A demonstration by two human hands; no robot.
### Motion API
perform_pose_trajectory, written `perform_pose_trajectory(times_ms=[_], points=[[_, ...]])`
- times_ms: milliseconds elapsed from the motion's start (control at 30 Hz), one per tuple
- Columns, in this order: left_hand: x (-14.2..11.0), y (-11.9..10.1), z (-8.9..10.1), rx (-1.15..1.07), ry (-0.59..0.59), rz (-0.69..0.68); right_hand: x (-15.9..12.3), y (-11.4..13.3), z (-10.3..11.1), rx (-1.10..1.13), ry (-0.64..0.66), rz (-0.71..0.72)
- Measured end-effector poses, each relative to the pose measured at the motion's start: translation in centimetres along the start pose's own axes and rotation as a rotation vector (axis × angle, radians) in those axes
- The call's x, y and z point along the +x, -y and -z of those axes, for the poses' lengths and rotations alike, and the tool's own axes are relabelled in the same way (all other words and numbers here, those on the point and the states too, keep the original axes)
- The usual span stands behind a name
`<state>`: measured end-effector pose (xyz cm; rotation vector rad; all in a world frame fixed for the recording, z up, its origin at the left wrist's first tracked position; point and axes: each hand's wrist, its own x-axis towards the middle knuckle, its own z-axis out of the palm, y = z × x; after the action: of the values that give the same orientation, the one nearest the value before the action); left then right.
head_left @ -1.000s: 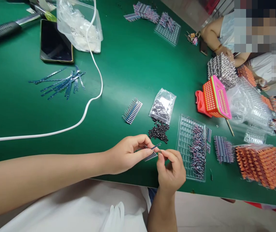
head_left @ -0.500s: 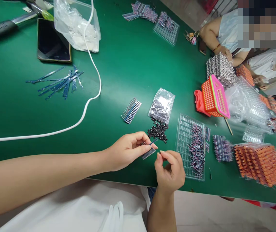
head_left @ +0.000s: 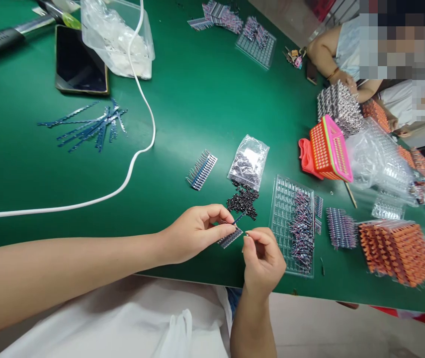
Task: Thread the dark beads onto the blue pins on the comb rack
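Observation:
My left hand (head_left: pixel 197 232) pinches a small circuit board panel (head_left: pixel 230 238) between thumb and fingers; a thin blue strip juts from it. Just to its right, my right hand (head_left: pixel 264 258) is closed in a pinch on a tiny dark part (head_left: pixel 247 234), too small to make out fully. A loose heap of small black parts (head_left: pixel 242 203) lies beyond my hands, at the mouth of a clear plastic bag (head_left: pixel 250 156) with more inside. Another circuit board panel (head_left: pixel 202 170) with wire leads rests left of the bag.
A clear blister tray (head_left: pixel 283 223) with wired pieces lies right of my hands, then stacked orange parts (head_left: pixel 396 253). Farther back are an orange-pink basket (head_left: pixel 331 149) and another person's arm (head_left: pixel 326 54). A white cable (head_left: pixel 123 186), blue strips (head_left: pixel 100 127) and a phone (head_left: pixel 81 59) lie left.
My right hand has shifted slightly right, keeping its pinch. The panel in my left hand has moved a little to the right. The view has shifted slightly.

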<state>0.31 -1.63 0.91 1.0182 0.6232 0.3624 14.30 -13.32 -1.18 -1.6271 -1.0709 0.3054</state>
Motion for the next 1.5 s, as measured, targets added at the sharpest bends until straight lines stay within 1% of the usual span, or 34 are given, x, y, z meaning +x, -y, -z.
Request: perform_pose_trajectory(times_ms=[100, 433, 833, 1000, 1100, 1167, 1367, 1500], points=[[0.0, -0.1, 0.0, 0.014, -0.012, -0.002, -0.1, -0.1, 0.0, 0.023, 0.026, -0.041], [-0.1, -0.4, -0.2, 0.053, -0.031, 0.0, -0.1, 0.1, 0.1, 0.03, 0.084, -0.063], [-0.1, -0.4, -0.2, 0.065, -0.035, 0.0, 0.1, 0.2, 0.1, -0.022, 0.068, -0.027], [-0.1, -0.4, -0.1, 0.073, -0.018, -0.004, 0.0, 0.0, 0.1, 0.044, 0.073, -0.052], [0.0, -0.5, 0.0, 0.077, -0.011, -0.012, 0.1, -0.3, 0.2, 0.096, 0.098, -0.086], [0.1, -0.5, 0.0, 0.085, -0.013, 0.006, 0.2, -0.4, 0.4, 0.136, 0.134, -0.119], [0.5, -0.4, 0.4, 0.025, 0.014, 0.139, 0.6, -0.6, 1.0, 0.266, 0.265, -0.285], [0.8, -0.7, 0.6, 0.0, 0.039, 0.203, 0.7, -0.8, 1.0, 0.389, 0.281, -0.406]])
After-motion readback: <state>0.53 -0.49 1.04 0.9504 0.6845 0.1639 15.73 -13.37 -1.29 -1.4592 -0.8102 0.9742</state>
